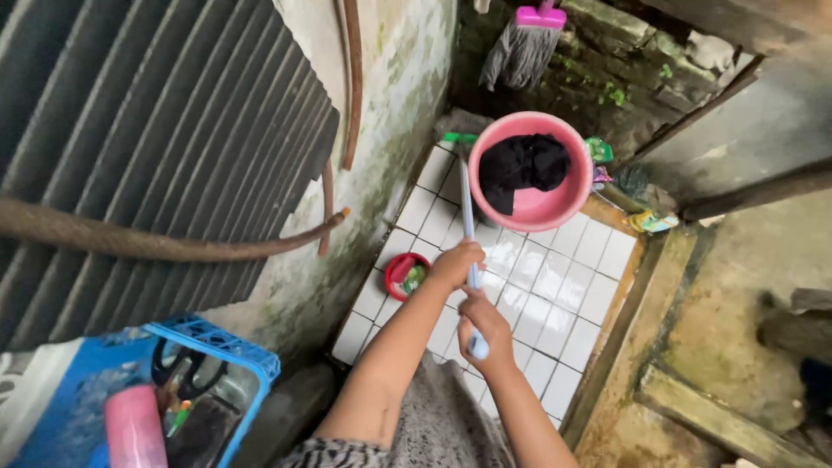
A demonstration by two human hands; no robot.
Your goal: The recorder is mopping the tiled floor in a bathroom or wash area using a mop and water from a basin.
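Observation:
My left hand (454,263) and my right hand (484,328) both grip a long pale-blue handle (466,208), left above right. The handle runs away from me across a white tiled floor (563,286) to a green brush head (458,137) at its far end, beside a round pink basin (579,198). A black cloth (522,165) lies bunched inside the basin. A small red bowl (394,270) with something green in it sits on the tiles just left of my left hand.
A stained wall and a grey corrugated sheet (156,130) stand at left, with a brown hose (173,247) across them. A blue crate (227,348) holding a pink bottle (134,425) is at lower left. A mop (524,48) hangs behind the basin. Small packets (652,221) lie at the tile edge.

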